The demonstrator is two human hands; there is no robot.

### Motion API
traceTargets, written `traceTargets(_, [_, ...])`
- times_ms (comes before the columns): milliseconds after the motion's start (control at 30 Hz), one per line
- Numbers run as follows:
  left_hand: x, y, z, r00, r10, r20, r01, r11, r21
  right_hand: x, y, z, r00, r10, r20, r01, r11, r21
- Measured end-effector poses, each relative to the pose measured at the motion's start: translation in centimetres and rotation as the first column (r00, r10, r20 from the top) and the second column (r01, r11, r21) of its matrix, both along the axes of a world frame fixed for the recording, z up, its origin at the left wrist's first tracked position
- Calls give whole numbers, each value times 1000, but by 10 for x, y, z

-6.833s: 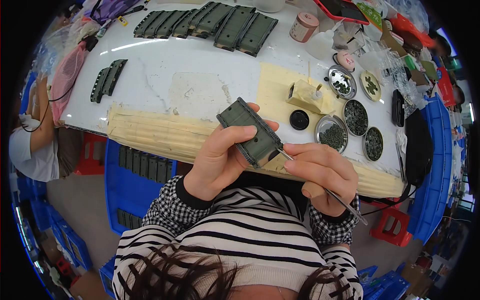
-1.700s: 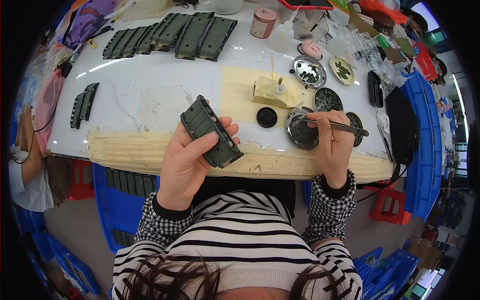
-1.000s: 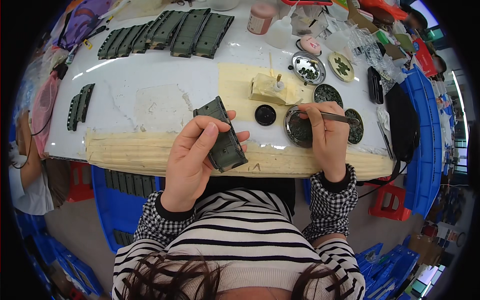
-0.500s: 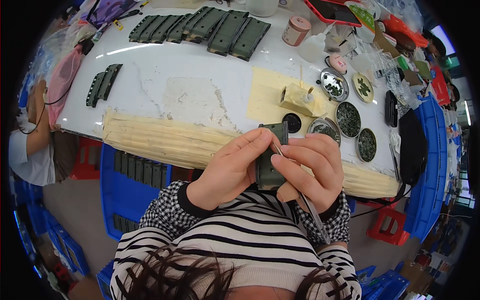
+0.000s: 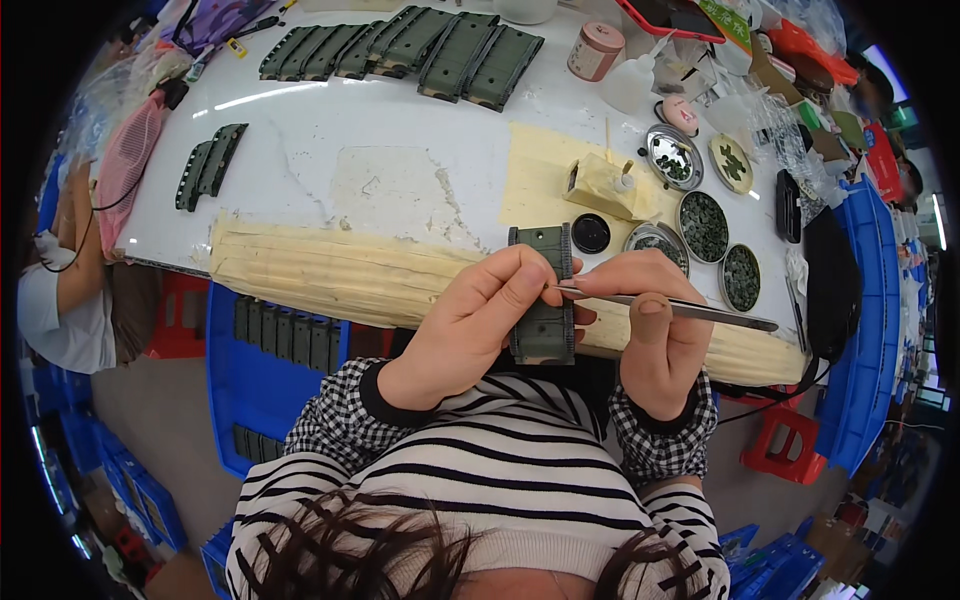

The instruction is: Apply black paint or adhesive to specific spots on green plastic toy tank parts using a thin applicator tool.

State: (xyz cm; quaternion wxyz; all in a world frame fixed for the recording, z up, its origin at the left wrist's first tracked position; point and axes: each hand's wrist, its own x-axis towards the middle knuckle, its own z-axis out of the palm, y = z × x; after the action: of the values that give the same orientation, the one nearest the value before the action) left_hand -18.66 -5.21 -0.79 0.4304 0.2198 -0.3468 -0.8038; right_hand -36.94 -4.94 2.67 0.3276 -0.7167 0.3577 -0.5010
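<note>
My left hand is closed round a dark green rectangular plastic casing with ribbed long edges, held upright above the table's near edge. In my right hand is a pair of metal tweezers, lying nearly level. Their tips meet the casing's face beside my left thumb and fingertip. Whether a small piece sits between the tips is too small to tell. Fingers of my right hand also reach behind the casing's right edge.
Similar green casings lie in a row at the back, with smaller ones at left. Round tins of small dark green pieces, a tape-wrapped block and a black lid stand at right. A padded yellowish roll lines the table edge above a blue crate.
My right hand has turned and shifted right, swinging the tweezers from steeply slanted to nearly level. The casing has risen slightly in my left hand.
</note>
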Motion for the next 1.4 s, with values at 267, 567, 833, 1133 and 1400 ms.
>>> traceTargets(267, [3, 0, -2, 999, -29, -29, 29, 999, 28, 3, 1, 5, 999, 40, 36, -43, 996, 78])
traceTargets(567, [4, 0, -4, 999, -13, -42, 14, 999, 37, 6, -2, 4, 999, 23, -36, -23, 1000, 4])
traceTargets(833, [4, 0, 4, 998, 16, -61, -5, 984, 178, 5, -1, -7, 984, -156, 85, 158, 987, -18])
traceTargets(1133, [14, -5, 5, 970, 217, -114, -219, 976, -6, -21, -20, -32, 912, -347, -219, 356, 934, 5])
traceTargets(1400, [19, -7, 1, 963, 263, -52, -261, 964, 45, -16, -24, -33, 868, -371, -330, 356, 928, -107])
